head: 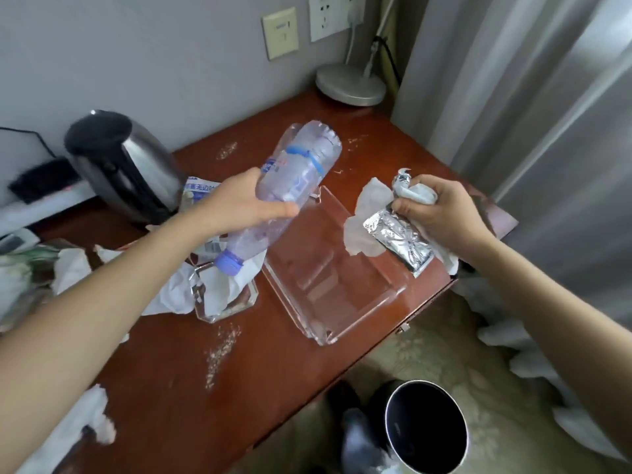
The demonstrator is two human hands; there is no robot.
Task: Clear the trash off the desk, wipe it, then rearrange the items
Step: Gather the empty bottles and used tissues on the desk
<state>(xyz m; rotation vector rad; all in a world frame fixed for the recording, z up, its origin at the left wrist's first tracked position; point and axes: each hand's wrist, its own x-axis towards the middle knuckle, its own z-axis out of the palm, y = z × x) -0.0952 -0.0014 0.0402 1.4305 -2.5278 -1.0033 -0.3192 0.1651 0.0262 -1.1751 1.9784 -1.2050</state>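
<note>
My left hand grips a clear plastic water bottle with a blue cap, held tilted above the red-brown desk, cap end down toward me. My right hand holds a bunch of trash over the desk's right edge: a silver foil wrapper and crumpled white tissue. A black round trash bin stands open on the floor below the desk's front edge. Crumbs are scattered on the desk top.
A clear acrylic tray lies mid-desk; a smaller clear dish holds crumpled tissue. A steel kettle stands at the back left, a lamp base at the back right. More tissue lies near the front left. Curtains hang on the right.
</note>
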